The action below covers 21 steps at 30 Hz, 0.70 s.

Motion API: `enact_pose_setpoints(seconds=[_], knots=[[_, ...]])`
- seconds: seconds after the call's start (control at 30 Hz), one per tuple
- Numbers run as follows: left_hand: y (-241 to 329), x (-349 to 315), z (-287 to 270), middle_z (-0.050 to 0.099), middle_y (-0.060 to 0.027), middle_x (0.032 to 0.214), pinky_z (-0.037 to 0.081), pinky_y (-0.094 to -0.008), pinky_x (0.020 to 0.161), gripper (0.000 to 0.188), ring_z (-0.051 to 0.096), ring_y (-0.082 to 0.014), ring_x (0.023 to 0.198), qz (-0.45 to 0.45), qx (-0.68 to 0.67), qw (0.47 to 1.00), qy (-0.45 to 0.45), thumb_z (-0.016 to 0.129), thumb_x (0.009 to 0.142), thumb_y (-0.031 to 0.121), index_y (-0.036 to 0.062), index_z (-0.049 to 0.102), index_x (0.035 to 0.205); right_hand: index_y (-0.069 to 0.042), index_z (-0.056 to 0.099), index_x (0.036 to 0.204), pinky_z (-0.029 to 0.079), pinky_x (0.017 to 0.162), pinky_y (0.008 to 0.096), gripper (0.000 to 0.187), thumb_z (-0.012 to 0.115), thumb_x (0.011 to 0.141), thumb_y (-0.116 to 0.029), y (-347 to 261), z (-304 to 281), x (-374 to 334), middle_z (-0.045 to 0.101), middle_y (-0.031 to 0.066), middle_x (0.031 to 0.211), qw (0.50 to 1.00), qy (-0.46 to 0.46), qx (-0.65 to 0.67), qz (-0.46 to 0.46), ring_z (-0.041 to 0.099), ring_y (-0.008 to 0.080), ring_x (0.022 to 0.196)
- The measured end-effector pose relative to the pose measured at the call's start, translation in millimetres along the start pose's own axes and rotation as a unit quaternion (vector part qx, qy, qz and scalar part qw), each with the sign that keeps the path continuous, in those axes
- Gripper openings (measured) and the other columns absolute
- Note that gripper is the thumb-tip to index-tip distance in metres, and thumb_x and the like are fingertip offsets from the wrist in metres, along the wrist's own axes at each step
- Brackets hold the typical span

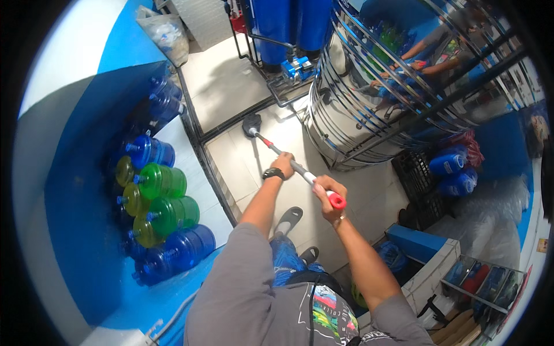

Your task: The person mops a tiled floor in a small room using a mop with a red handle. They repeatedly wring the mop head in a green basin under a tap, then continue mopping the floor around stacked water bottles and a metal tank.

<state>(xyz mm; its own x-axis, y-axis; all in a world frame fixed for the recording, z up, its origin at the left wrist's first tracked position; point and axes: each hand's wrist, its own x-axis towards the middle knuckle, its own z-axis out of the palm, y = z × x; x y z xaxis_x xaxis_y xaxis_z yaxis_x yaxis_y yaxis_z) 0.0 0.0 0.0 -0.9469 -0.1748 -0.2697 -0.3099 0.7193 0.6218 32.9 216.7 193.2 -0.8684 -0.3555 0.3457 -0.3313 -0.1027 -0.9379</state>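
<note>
A long mop handle (291, 164) is held by both hands. The left hand (283, 164) is closed around the metal shaft at about its middle, and a dark wristwatch (273, 173) is worn just below this grip. The right hand (326, 193) is clamped on the upper end of the handle, where a red cap (337, 201) is seen just past the fingers. The two grips are near each other on the same shaft, the right one being closer to the body.

From the left grip the handle runs away and down to a dark mop head (251, 124), which is resting on the pale tiled floor (231, 167). A short red band is seen on the shaft close to the mop head.

Beyond the right grip a large shiny steel tank (358, 115) is standing on the floor, and the mop head lies just beside its base. Farther than the mop head, blue cylinders (288, 23) and a small blue pump (297, 68) are placed.

On the side of the left grip, well apart from it, blue and green water jugs (161, 213) are stacked lying against a blue wall (81, 173). On the side of the right grip, a black crate (418, 179) and more blue jugs (453, 173) are seen. Below the grips, a grey sandal (288, 220) is visible on the floor.
</note>
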Motion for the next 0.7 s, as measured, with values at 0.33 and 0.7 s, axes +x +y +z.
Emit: enact_pose_setpoints(seconds=[0.33,0.7], knots=[[157.7,-208.1,139.1,0.069,-0.0146,0.104,0.056,-0.0485,0.089,0.025,0.066,-0.0355,0.104,0.144,0.047,0.98,-0.131,0.074,0.078,0.021,0.0141,0.076,0.101,-0.002,0.06,0.076,0.051,0.07,0.034,0.012,0.065,0.086,-0.004,-170.5,-162.6,-211.1,0.067,0.0102,0.08,0.995,-0.01,-0.092,0.045,0.062,0.0213,0.07],[216.1,-235.3,116.3,0.076,-0.0153,0.099,0.058,-0.0496,0.085,0.039,0.072,-0.0371,0.098,0.24,0.051,0.931,-0.27,0.072,0.071,0.026,0.0161,0.076,0.108,-0.006,0.054,0.075,0.05,0.077,0.0427,0.016,0.063,0.087,-0.01,-233.6,-155.6,-198.8,0.057,0.0082,0.067,0.998,0.058,0.016,0.029,0.055,0.0198,0.063]])
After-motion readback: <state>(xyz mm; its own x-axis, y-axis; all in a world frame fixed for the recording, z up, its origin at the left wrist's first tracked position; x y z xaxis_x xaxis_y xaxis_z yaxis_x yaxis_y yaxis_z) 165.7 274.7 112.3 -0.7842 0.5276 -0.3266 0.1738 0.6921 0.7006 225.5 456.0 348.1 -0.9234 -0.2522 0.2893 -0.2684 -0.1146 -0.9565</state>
